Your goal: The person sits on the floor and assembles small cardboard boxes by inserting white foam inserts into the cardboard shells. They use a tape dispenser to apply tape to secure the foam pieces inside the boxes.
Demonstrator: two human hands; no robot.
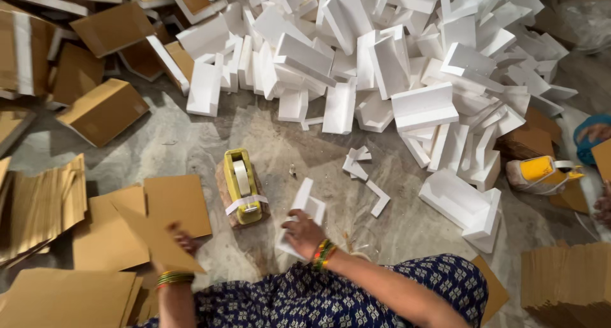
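On the stone floor (191,143), beside the foam heap (394,54), we grip a foam piece (299,223) with our right hand (304,234) and a card sheet (156,239) with our left hand (181,242), tape dispenser (242,185) between, within reach.

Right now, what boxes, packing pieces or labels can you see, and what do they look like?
Brown cardboard sheet: flat, held in the left hand.
White foam piece: angled, under the right hand.
Yellow tape dispenser: centre floor, white tape.
White foam pile: top, L-shaped blocks.
Folded cardboard boxes: top left, brown.
No labels visible.
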